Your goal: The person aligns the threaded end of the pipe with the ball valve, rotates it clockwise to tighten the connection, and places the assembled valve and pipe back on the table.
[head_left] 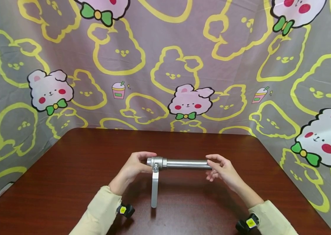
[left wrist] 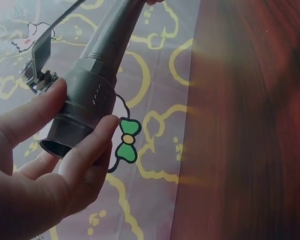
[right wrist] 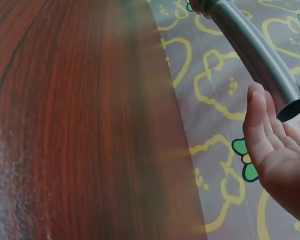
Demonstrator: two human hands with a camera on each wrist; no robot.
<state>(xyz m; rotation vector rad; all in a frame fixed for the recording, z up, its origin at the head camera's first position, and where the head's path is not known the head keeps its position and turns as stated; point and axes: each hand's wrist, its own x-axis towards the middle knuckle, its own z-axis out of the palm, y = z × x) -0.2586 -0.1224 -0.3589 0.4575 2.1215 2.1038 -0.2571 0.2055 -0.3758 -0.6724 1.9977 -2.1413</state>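
Note:
A metal ball valve (head_left: 157, 161) and a straight steel pipe (head_left: 187, 164) are joined end to end, held level above the table. My left hand (head_left: 133, 167) grips the valve body, thumb on one side and fingers on the other; its open threaded end faces the palm in the left wrist view. The flat lever handle (head_left: 155, 191) points toward me in the head view. Around the pipe's free end, my right hand (head_left: 223, 169) has its thumb on the near side and its index finger at the far side. The right wrist view shows the hollow pipe mouth (right wrist: 292, 110), with the thumb mostly cut off.
A dark red-brown wooden table (head_left: 95, 147) lies beneath. Behind and beside it hangs a grey cloth (head_left: 153, 36) printed with cartoon rabbits. Black cameras with yellow labels sit on both wrists, the left camera (head_left: 126, 210) and the right camera (head_left: 247, 224).

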